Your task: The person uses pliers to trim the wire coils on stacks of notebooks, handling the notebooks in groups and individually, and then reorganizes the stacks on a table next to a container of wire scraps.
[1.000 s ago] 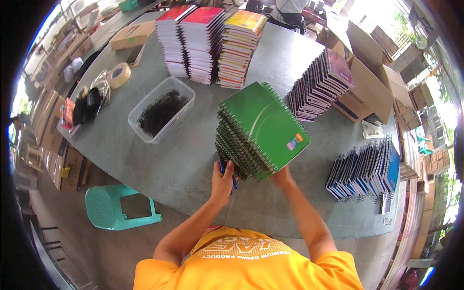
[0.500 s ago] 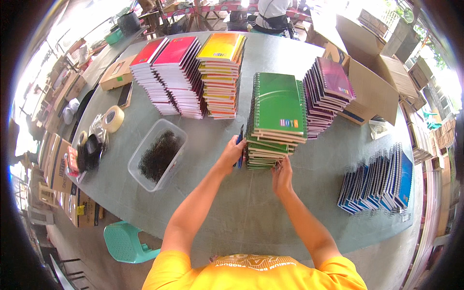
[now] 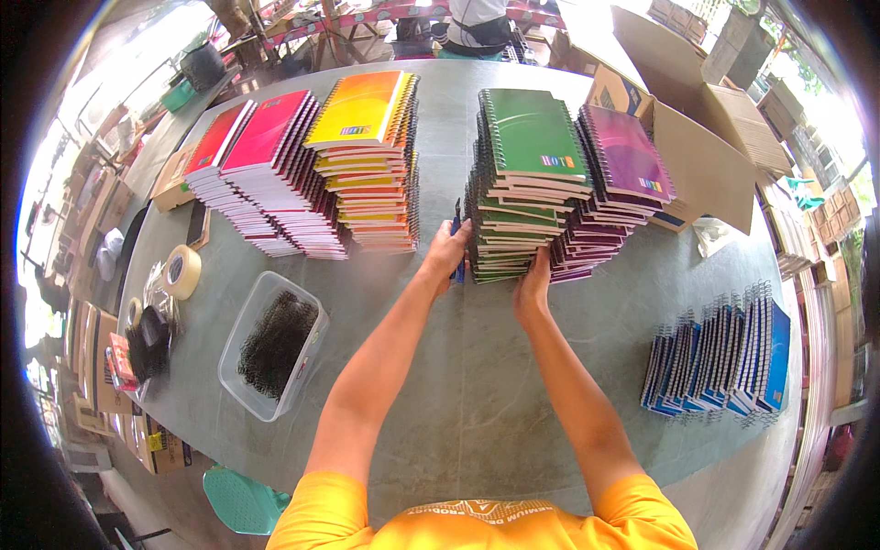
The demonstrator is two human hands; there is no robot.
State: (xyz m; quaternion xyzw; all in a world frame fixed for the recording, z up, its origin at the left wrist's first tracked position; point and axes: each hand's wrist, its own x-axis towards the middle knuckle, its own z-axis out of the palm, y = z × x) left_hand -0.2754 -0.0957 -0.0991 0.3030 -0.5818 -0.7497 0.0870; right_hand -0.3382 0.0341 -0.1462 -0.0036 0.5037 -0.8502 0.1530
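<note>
A tall stack of green spiral notebooks (image 3: 536, 137) stands at the middle of the table, close against a stack of purple spiral notebooks (image 3: 628, 151). My left hand (image 3: 444, 257) is closed around blue-handled pliers (image 3: 457, 271), the dark jaws pointing away from me. Its fingers touch the left side of the green stack. At the stack's near right corner, my right hand (image 3: 531, 289) grips the lower notebooks, the thumb upright against their edges and the other fingers partly hidden.
Red notebooks (image 3: 268, 128) and yellow notebooks (image 3: 362, 105) stand stacked at the far left. A clear plastic tub (image 3: 314, 344) of black wire coils sits nearer, by a tape roll (image 3: 181, 272). Blue notebooks (image 3: 775, 357) stand at right. Behind are an open carton (image 3: 706, 160) and a person (image 3: 477, 27).
The green stack has moved away from me, closer to the purple stack, with both my hands on it. My arms reach farther out, and the view has shifted a little.
</note>
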